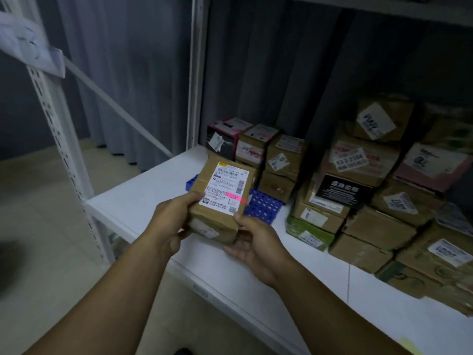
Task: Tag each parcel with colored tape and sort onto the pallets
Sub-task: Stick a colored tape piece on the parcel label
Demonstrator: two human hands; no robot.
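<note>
You hold the parcel [220, 201] in both hands above the shelf [143, 196], not resting on it. Your left hand [171, 221] wraps its near-left corner with the thumb on top; your right hand [256, 242] cups the near-right corner with the thumb along the edge. The long axis runs from 6 toward 12, far end tipped up, label [226, 188] facing you. Pink tape [236, 196] is already across the label's right side, so I'd say tagging is done. The blue pallet [263, 204] lies at 2 from your grip, just behind the parcel's right edge, so the right hand is nearer. The label is barcodes plus small Chinese print; the top row looks like "69 69", otherwise too blurred. At 3, stacked boxes [378, 221]: one has a black card [340, 192] with white Chinese characters, and one sticker [349, 160] shows digits, maybe "533", unclear.
</note>
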